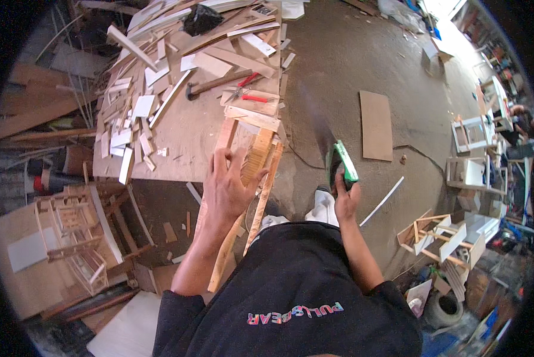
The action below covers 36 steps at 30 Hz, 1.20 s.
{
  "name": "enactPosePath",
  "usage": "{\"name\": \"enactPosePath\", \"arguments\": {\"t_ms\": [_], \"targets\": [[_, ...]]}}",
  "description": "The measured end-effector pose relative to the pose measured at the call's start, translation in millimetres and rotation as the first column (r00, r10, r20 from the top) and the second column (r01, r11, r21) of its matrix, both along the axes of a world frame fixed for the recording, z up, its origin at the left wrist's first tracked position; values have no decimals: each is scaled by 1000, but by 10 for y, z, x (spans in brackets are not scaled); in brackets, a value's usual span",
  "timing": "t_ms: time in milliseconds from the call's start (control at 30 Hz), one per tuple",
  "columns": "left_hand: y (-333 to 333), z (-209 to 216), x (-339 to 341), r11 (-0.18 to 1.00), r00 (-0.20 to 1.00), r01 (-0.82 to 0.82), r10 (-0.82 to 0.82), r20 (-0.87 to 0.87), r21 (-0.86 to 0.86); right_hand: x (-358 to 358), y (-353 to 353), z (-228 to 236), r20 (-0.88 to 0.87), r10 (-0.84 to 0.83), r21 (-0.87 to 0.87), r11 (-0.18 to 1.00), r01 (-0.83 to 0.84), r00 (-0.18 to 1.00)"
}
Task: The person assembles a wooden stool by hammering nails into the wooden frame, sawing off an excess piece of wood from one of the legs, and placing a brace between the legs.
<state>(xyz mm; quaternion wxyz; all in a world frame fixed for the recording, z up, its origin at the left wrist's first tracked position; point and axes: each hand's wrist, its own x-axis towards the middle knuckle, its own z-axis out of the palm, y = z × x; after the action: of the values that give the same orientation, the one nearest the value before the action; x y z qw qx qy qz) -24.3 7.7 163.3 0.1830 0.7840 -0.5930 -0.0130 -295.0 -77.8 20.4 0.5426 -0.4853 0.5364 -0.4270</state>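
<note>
Head camera view shows a person at a flat brown wooden table (181,140) with two bare hands at work. The left hand (228,181) lies on a long frame of light brown wood strips (257,153). Its fingers and thumb are spread apart over the wood, maybe to keep it still; whether they squeeze, one cannot tell. The right hand (346,205) is wrapped around the green and white handle of what looks like a hand saw (348,164), probably for a firm hold.

The frame sits at the table's near right corner, with its far end on top and its long strips sticking out toward the person. Perhaps that leaves room to work. Its long side runs from the table down toward the person, slanting a bit left.

The saw is up in the air, right of the frame and not touching it. Its blade is a dark blur, and its long line points away from the person and a little left.
</note>
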Motion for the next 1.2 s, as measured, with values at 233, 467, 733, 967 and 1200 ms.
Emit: {"name": "enactPosePath", "arguments": {"t_ms": [233,467,733,967,1200], "targets": [[-1001,-115,357,869,866,488,-473,162,-75,214,276,-73,-19,-17,-17,1000,16,1000],[-930,-246,553,928,926,367,-357,122,-69,327,365,222,96,-104,-2,995,105,990],[-1305,-67,757,887,904,410,-426,37,213,620,164,363,280,-57,450,889,-78,958],[-1460,-62,495,930,987,156,-161,-12,334,1104,140,183,143,-46,405,914,-16,989],[-1426,-86,505,945,996,79,-89,18,317,1399,165,103,65,41,390,919,-63,997]]}}
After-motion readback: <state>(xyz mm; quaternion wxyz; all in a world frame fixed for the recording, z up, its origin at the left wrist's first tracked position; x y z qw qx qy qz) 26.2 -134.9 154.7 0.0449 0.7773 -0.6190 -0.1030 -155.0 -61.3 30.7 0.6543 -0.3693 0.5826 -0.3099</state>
